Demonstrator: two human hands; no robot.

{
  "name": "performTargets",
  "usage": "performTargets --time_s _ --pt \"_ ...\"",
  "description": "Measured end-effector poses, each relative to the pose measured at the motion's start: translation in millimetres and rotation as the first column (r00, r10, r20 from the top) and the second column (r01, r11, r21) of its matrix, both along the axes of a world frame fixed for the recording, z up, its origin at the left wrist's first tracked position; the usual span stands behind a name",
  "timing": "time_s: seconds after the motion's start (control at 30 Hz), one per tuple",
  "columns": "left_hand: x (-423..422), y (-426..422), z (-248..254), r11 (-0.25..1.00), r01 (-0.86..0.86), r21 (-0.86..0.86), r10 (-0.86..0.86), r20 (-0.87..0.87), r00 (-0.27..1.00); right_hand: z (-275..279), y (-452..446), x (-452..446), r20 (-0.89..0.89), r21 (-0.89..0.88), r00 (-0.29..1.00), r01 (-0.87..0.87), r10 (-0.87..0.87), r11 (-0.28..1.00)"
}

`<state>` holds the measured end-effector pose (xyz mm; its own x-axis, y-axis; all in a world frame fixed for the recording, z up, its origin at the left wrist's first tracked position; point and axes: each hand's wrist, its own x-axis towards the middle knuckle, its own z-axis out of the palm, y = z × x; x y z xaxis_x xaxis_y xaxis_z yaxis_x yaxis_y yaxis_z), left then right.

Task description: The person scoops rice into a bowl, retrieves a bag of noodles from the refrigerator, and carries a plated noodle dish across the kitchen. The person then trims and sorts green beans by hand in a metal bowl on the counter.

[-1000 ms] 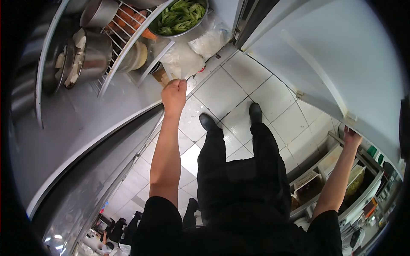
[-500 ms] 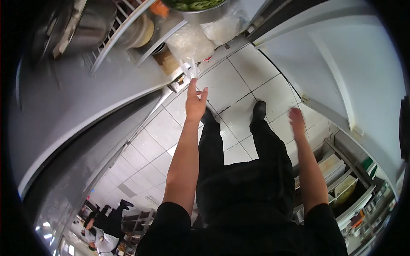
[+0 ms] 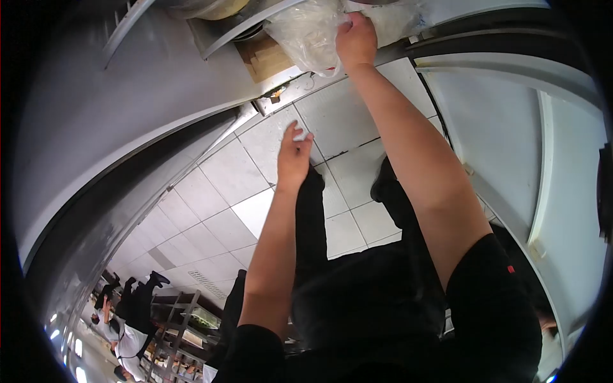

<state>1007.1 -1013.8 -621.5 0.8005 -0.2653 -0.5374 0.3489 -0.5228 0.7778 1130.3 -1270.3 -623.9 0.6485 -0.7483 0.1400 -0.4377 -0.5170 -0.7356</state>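
At the top of the view, my right hand [image 3: 356,41] is closed at the edge of a clear plastic bag [image 3: 306,38] with pale contents. Its fingertips are partly hidden, and the fingers look curled into the plastic. The bag sits on the bottom shelf of an open cabinet, with another clear bag [image 3: 399,22] beside it. Lower down, my left hand [image 3: 294,159] hovers over the floor tiles with its fingers apart and slightly bent, touching nothing.
An open white door [image 3: 491,121] stands on the right and a grey door panel [image 3: 140,108] on the left. Brown cardboard [image 3: 268,60] lies by the bag. Co-workers [image 3: 131,338] stand near a metal rack [image 3: 175,329] at lower left.
My right hand has gone from the right side up to the bags. My left hand, earlier at the bag's loose end, is now apart from it. The view has shifted toward the shelf.
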Motion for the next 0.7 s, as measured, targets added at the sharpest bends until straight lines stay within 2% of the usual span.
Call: performTargets --time_s 0.07,0.13,0.17,0.27,0.3,0.33,0.37,0.43,0.47,0.53,0.57,0.63,0.67,0.7 --pt "37 -11 -15 0.996 -0.031 -0.081 0.035 0.040 0.999 -1 -2 8 0.027 -0.079 0.998 0.059 -0.057 0.995" --pt "82 -36 -11 0.962 -0.166 -0.216 0.168 -0.007 0.986 14 -3 13 0.006 0.207 0.974 0.221 -0.228 0.953" --pt "110 -47 -14 0.946 -0.223 -0.234 0.216 -0.056 0.975 10 -5 16 0.006 0.201 0.973 0.225 -0.231 0.953" --pt "177 -73 -10 0.901 -0.298 -0.314 0.262 -0.151 0.953 -5 -16 18 -0.012 0.191 0.979 0.201 -0.203 0.961" --pt "200 -79 -17 0.895 -0.308 -0.324 0.265 -0.172 0.949 -9 -20 18 -0.040 0.175 0.992 0.125 -0.120 0.977" --pt "214 -83 -17 0.866 -0.289 -0.409 0.230 -0.189 0.955 -10 -24 17 -0.068 0.161 0.997 0.048 -0.037 0.986" --pt "226 -88 -14 0.854 -0.327 -0.405 0.264 -0.204 0.943 -10 -29 16 -0.069 0.155 0.997 0.045 -0.035 0.987" --pt "240 -90 -20 0.839 -0.369 -0.400 0.301 -0.223 0.927 -9 -35 13 -0.154 0.392 0.982 -0.038 0.106 0.919" --pt "244 -86 -27 0.836 -0.371 -0.405 0.301 -0.227 0.926 -10 -34 8 -0.157 0.389 0.982 -0.040 0.109 0.920" --pt "252 -88 -32 0.829 -0.380 -0.411 0.307 -0.234 0.923 -12 -29 -2 -0.116 0.746 0.989 0.027 0.090 0.665" --pt "251 -89 -30 0.849 -0.382 -0.366 0.311 -0.239 0.920 -11 -24 -9 -0.114 0.744 0.989 0.024 0.091 0.667" --pt "254 -88 -35 0.866 -0.387 -0.316 0.319 -0.246 0.915 -11 -10 -21 -0.046 0.899 0.999 0.053 -0.028 0.434" --pt "259 -88 -44 0.856 -0.382 -0.349 0.305 -0.255 0.917 -8 0 -27 -0.049 0.900 0.998 0.055 -0.026 0.433" --pt "259 -88 -49 0.843 -0.380 -0.381 0.294 -0.267 0.918 -6 10 -34 -0.057 0.939 0.995 0.080 -0.079 0.334"
